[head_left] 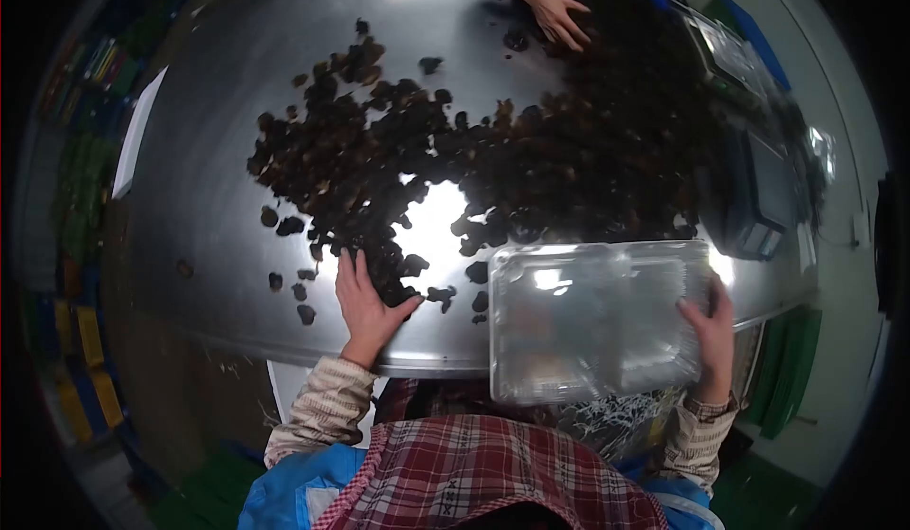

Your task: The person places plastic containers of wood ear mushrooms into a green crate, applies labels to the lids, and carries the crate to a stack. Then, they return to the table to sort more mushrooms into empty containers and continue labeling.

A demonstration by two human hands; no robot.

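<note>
Dark brown, crinkled pieces that look like wood ear mushrooms [351, 165] lie spread over a shiny metal table [218, 246]. My left hand [370, 302] rests at their near edge, fingers spread, with dark pieces between thumb and forefinger; it grips nothing. On the right, my right hand [709, 336] holds a clear plastic tray [597, 321] by its right side, thumb on top. The tray is tilted and slightly blurred, above the table's near edge. No dark pieces show inside it.
Across the table, another person's hand [557, 16] reaches into the thicker heap [635, 94]. A dark box-like device [761, 189] stands on the right, near stacked clear trays [730, 51]. Green crates [789, 369] stand below right; yellow and blue bins [85, 369] are at left.
</note>
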